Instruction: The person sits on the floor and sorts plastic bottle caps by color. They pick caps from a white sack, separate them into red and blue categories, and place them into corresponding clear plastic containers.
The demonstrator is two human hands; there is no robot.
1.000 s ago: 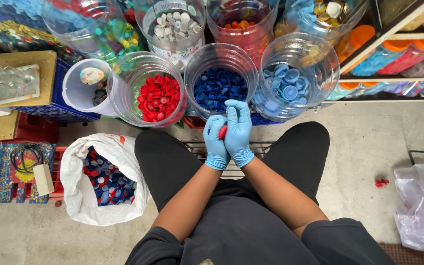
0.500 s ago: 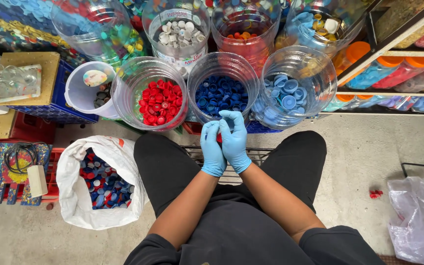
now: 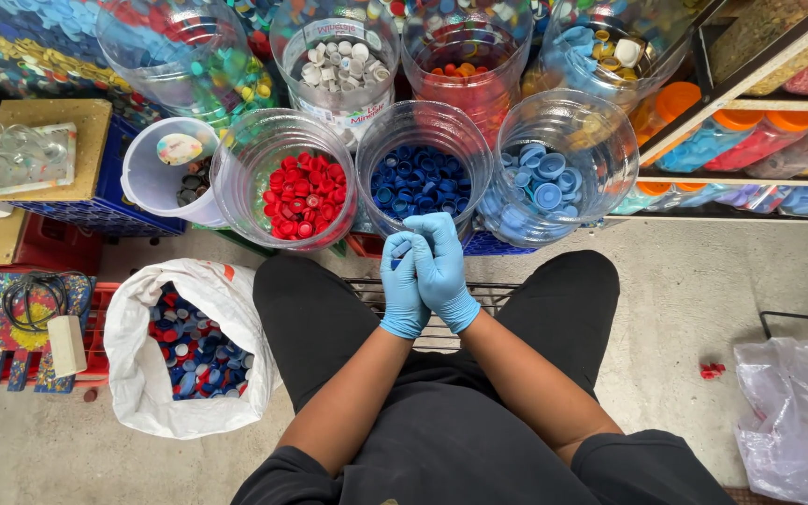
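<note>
Below, two gloved hands [image 3: 427,271] clasped together, three front jars [image 3: 423,168], one white bag [image 3: 194,346].

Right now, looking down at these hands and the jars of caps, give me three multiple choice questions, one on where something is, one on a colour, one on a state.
1. Where is the white sack of mixed caps?
A. on the floor by the person's left leg
B. on the shelf
C. inside a jar

2. What colour are the caps in the clear jar just beyond the hands?
A. yellow
B. dark blue
C. white

3. How are the left hand and right hand?
A. spread far apart
B. bare
C. gloved and pressed together

Answers: 1 A, the sack sits on the floor at the left; 2 B, dark blue caps fill that jar; 3 C, both wear blue gloves and touch.
</note>
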